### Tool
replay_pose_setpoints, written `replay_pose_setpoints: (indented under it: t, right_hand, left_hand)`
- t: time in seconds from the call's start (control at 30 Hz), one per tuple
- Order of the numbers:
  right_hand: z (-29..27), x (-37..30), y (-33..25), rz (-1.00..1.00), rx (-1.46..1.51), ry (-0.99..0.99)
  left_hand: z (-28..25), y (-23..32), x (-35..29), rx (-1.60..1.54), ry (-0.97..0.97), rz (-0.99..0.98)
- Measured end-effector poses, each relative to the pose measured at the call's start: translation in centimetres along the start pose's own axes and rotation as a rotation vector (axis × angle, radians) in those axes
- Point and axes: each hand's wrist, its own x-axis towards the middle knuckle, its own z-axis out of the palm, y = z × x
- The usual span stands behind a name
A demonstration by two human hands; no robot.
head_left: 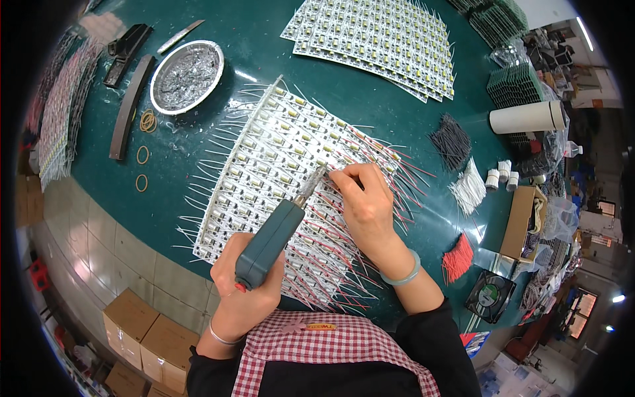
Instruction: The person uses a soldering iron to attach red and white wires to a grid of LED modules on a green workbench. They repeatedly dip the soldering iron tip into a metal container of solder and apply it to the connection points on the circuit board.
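My left hand (248, 284) grips a dark green soldering gun (270, 241), its metal tip pointing up and right onto a panel of small circuit boards (258, 159). Beside that tip, the thumb and forefinger of my right hand (367, 205) pinch a thin wire, mostly hidden by the fingers. White boards with yellow parts fill the panel in rows. White wires stick out along its left edge, and red and white wires spread over its right and lower parts.
A round bowl (187, 77) of silvery solder scraps stands at upper left, near a dark curved bar (131, 107) and rubber bands (142, 155). More panels (377, 43) lie at the back. Black wires (451, 142), white wires (468, 188), red wires (458, 258) and a fan (490, 296) are at right.
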Motion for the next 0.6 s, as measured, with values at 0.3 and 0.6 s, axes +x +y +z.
replay_pose_setpoints:
  t: [0.3, 0.6]
  right_hand:
    - [0.0, 0.0, -0.2, 0.026, 0.01, -0.002]
    - [0.0, 0.1, -0.3, 0.031, 0.015, 0.015]
  left_hand:
    - [-0.8, 0.6, 0.3, 0.158, -0.063, 0.141]
    - [-1.4, 1.4, -0.5, -0.205, 0.065, -0.259]
